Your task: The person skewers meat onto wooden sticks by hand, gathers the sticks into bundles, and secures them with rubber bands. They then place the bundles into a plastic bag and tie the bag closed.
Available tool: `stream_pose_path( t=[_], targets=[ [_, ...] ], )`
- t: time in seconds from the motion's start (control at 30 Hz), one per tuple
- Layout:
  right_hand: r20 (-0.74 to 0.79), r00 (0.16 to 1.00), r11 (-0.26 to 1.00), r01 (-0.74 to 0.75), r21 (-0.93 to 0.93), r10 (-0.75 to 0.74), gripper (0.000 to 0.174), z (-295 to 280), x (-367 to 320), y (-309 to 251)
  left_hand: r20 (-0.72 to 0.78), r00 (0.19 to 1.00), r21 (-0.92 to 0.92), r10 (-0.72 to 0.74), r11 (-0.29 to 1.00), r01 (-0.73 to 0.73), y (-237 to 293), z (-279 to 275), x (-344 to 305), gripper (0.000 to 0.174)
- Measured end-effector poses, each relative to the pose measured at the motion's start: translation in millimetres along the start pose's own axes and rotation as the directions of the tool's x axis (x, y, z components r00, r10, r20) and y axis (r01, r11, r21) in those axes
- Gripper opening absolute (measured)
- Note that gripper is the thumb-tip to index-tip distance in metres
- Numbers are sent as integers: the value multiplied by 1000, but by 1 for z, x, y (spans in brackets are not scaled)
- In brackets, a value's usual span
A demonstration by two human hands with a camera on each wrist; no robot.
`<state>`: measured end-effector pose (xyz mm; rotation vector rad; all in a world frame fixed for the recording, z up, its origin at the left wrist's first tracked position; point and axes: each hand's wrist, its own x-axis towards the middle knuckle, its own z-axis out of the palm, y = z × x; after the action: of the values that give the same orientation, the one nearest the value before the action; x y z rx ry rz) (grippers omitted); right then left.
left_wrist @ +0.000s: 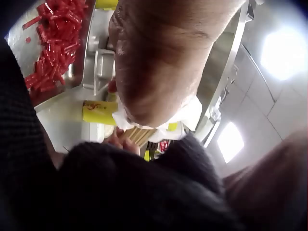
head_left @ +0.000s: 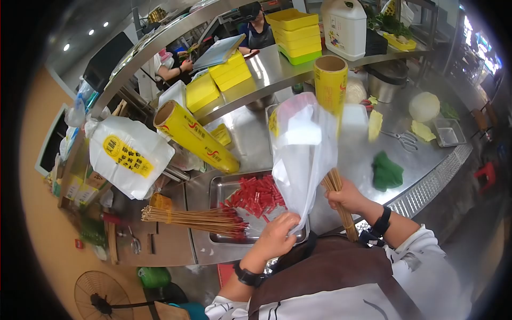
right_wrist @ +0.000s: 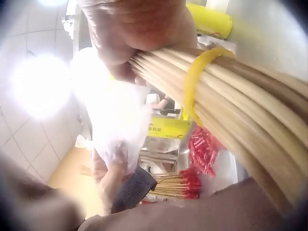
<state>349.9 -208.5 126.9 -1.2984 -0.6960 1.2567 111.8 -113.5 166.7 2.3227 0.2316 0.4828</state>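
Observation:
My left hand [head_left: 276, 234] pinches the lower edge of a white plastic bag [head_left: 306, 160], which stands puffed up in front of me. My right hand [head_left: 346, 197] grips a bundle of bamboo skewers [head_left: 349, 226], its upper end against the bag's side. A yellow rubber band [right_wrist: 195, 86] circles these skewers in the right wrist view. Left of the bag, a metal tray [head_left: 216, 186] holds chopped red pieces [head_left: 256, 194]. A second bundle of skewers [head_left: 186, 217], threaded with red pieces at one end, lies across the tray's left rim.
Yellow film rolls [head_left: 200, 140] stand behind the tray, near a printed white bag [head_left: 128, 157]. To the right lie a green cloth [head_left: 388, 172] and scissors [head_left: 404, 140]. A raised steel shelf [head_left: 256, 80] bears yellow boxes [head_left: 296, 34] and a white jug [head_left: 344, 29]. People are behind it.

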Motion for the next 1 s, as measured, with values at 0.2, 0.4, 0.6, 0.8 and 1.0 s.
stream_pose_path(
  t=[0.2,0.4,0.6,0.8,1.0],
  targets=[
    [186,979,996,-89,23,83,26,2,-7,-1,-477,878,47,-42,996,73,-6,-25,-11,75],
    [493,847,926,-326,192,196,37,14,-6,-14,-571,710,-543,-413,838,52,-44,-13,2,105],
    [597,774,894,-400,202,211,31,40,-1,-26,-509,667,-832,-544,511,-218,-63,-5,19,48],
    [647,740,861,-438,258,182,30,54,18,-29,-468,595,-844,-653,529,-82,-94,-13,-2,53],
    [707,701,834,-442,331,91,35,66,32,-27,-538,623,-789,-568,599,-136,-53,-102,-8,95]
  ],
)
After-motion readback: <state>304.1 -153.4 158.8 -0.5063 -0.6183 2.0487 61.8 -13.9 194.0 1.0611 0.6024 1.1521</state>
